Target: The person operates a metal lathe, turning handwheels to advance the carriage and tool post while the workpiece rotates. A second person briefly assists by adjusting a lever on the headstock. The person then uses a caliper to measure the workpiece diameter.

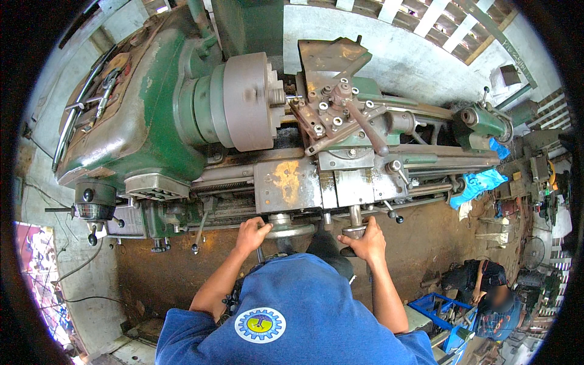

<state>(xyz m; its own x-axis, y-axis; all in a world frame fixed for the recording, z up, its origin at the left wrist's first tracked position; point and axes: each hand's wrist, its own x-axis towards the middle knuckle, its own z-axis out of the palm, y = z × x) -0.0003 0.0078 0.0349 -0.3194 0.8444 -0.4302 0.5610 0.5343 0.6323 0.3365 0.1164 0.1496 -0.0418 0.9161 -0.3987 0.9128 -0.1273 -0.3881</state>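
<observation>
I stand at a large green metal lathe [167, 103]. My left hand [250, 237] is closed on the left rim of the large carriage handwheel [295, 232]. My right hand [368, 243] grips the smaller cross-slide handwheel [354, 231] on its shaft; some of its fingers are hidden. Above and between my hands is the carriage [286, 182], with worn yellowish patches. The grey chuck [246, 103] holds a short threaded metal piece [277, 97]. Close to its right end stands the tool post [340, 97] with a long clamp lever [368, 129].
The tailstock [483, 125] sits at the bed's right end, near a blue cloth [480, 185]. Control levers [196, 234] stick out at the front left. Tools [106, 91] lie on the headstock. At the lower right another person [496, 313] is beside a blue metal frame [441, 313].
</observation>
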